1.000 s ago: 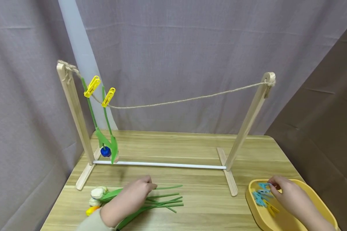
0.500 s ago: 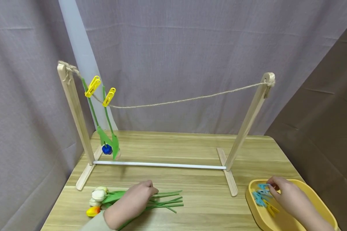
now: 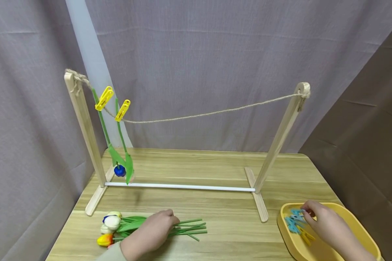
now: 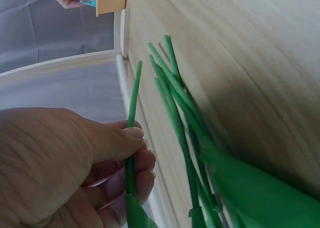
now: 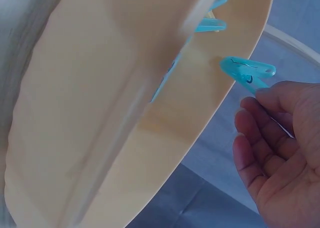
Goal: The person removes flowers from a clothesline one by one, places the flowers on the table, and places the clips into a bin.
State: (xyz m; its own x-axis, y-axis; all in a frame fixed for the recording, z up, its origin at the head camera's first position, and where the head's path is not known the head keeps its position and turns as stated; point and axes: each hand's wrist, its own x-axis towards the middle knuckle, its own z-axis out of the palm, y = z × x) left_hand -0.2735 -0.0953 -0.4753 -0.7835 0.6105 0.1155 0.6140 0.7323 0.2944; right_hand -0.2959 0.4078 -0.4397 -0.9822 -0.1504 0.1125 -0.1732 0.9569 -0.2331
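My left hand (image 3: 158,230) pinches the green stem (image 4: 134,95) of one artificial tulip between thumb and fingers, just above the table; which bloom belongs to it I cannot tell. Beside that stem lies a bunch of tulips, with a white bloom (image 3: 112,222) and an orange-yellow bloom (image 3: 105,239) at the left end. At the yellow tray (image 3: 356,212), my right hand (image 3: 326,224) pinches a light blue clothespin (image 5: 245,68) between thumb and forefinger. Other blue clothespins (image 3: 293,225) and a yellow clothespin (image 3: 305,236) lie in the tray.
A wooden stand with a left post (image 3: 86,130), a right post (image 3: 278,139) and a white crossbar (image 3: 183,186) spans the table. From its twine (image 3: 199,115), two yellow clothespins (image 3: 104,98) hold tulips head down, one with a blue bloom (image 3: 119,170). Grey curtain (image 3: 196,65) hangs behind.
My left hand has come slightly lower and to the right with the stem, baring more of the orange-yellow bloom. The right hand has hardly moved. The hanging tulips swayed a little.
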